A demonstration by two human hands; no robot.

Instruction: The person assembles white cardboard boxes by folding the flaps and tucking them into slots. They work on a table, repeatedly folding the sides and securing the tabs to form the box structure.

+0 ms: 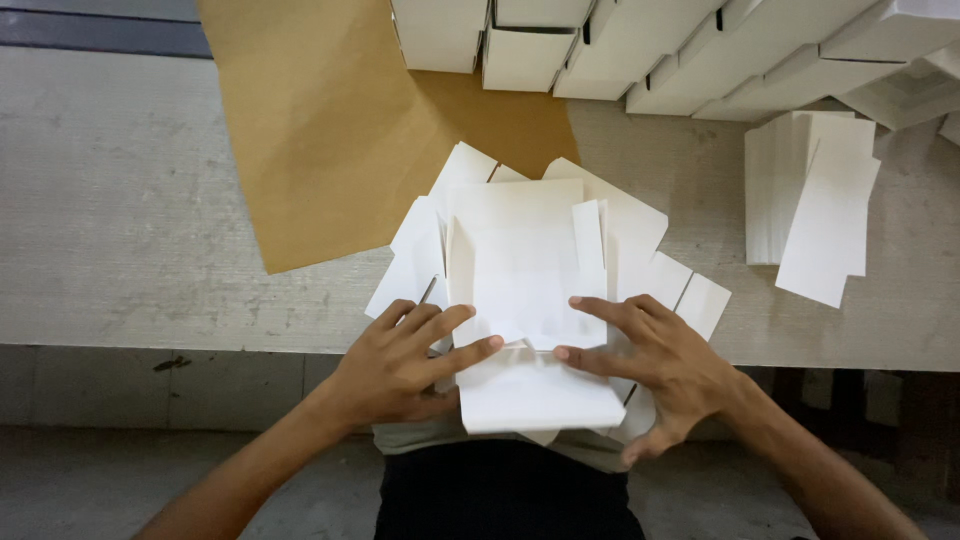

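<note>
Head view: 1 flat white carton blank (525,290) at tabletop (120,230) near edge, atop a fanned pile, count unclear. Left hand (400,365) and right hand (660,365) open, fingertips pressing its flaps. 1 brown sheet (330,130); far-edge boxes (640,45) cut off.

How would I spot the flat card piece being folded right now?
Look at the near edge of the grey table, below the brown paper sheet. There the left hand and right hand press the top white blank; unlike the flat ones beneath, its side flaps stand up.
</note>
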